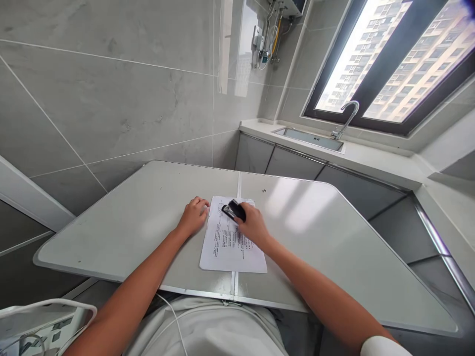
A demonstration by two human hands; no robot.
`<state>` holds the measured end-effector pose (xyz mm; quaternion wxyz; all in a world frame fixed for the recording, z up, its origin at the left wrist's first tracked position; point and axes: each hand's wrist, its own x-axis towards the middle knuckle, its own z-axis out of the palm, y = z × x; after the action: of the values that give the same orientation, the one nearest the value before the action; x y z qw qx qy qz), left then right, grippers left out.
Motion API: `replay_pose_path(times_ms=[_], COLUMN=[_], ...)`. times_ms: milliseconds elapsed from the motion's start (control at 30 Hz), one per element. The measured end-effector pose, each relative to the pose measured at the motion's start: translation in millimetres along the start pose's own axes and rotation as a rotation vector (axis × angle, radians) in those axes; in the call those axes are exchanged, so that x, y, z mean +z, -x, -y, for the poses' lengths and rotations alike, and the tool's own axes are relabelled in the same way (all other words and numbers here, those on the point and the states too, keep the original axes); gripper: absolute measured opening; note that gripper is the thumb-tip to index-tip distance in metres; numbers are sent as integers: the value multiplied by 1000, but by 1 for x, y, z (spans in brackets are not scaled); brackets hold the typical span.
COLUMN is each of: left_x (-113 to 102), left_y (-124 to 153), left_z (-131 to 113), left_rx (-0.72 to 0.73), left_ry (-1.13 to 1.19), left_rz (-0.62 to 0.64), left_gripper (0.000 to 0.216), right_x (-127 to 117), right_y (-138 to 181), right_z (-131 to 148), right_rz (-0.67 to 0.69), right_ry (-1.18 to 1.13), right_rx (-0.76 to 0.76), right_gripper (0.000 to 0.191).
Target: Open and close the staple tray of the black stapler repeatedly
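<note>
A printed sheet of paper (226,254), possibly more than one layer, lies on the folding table (315,237) across its middle seam. My right hand (254,225) grips a black stapler (233,211) over the paper's upper part; its jaws point up and to the left. Just beside the paper's upper left edge rests my left hand (194,216), its fingers loosely bent and apart, with nothing in them. Whether its fingertips touch the paper I cannot tell.
Two tiny objects, perhaps staples (264,191), lie on the table beyond the paper. Behind stands a counter (386,175) with a sink (311,139) and faucet (349,118). A tiled wall (148,99) rises at the left. A white cable (174,316) hangs by my lap.
</note>
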<state>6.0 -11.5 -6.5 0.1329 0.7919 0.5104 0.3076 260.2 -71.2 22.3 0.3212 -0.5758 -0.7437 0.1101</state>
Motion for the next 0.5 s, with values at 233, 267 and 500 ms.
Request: replay_pose_path(times_ms=[233,267,500], left_x=[-6,-5,1], left_y=[0,0,1], left_z=[8,8,11], left_rx=[-130,-134,-123], left_ry=[-4,-13,-26], left_rz=[-111,-99,-53], left_gripper=[12,11,9], right_x=[25,20,-28], right_y=[0,2,30], right_z=[12,6,-60], right_rz=[155,152,137], right_ry=[-24,-23,23], right_rx=[-70,-69,-9], right_gripper=[19,21,15])
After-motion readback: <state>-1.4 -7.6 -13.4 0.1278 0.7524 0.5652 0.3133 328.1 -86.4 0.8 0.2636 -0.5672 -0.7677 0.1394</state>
